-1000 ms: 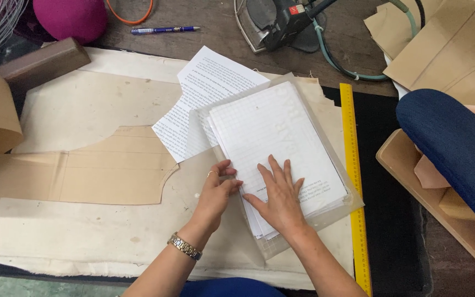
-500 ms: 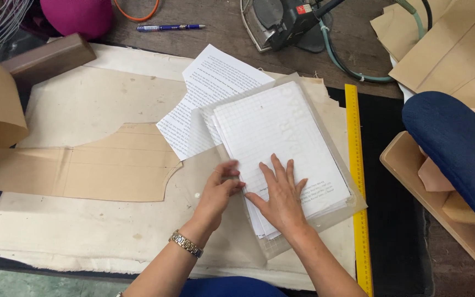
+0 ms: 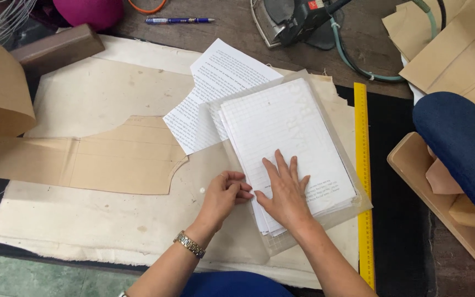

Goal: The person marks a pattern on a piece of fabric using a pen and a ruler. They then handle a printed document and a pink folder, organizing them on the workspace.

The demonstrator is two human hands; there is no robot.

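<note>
Paper stack (image 3: 287,143) in its clear plastic sleeve (image 3: 353,187) lies just right of the frame's centre, tilted, on the cream cloth (image 3: 100,220) that covers the table. Your right hand (image 3: 287,192) lies flat on the lower part of the top sheet, fingers spread, its grip released and pressing down rather than grasping. Your left hand (image 3: 224,195), with a metal watch (image 3: 189,245) at the wrist, sits at the stack's lower left edge; its fingertips are curled in a pinch at the edges of the sheets, though you cannot tell how many sheets it has.

Under the stack's upper left corner a printed sheet (image 3: 215,82) sticks out toward the top of the frame. Left of centre, a brown paper pattern piece (image 3: 111,159) rests on the cloth. A yellow ruler (image 3: 363,165) runs down the frame just right of the sleeve, on a black mat (image 3: 397,220).

Along the top edge lie a blue pen (image 3: 180,20) and, right of it, an electric cutting tool (image 3: 298,19) with a green hose (image 3: 369,74). At the far right sits a dark blue padded form (image 3: 463,148) over a wooden piece (image 3: 430,187).
</note>
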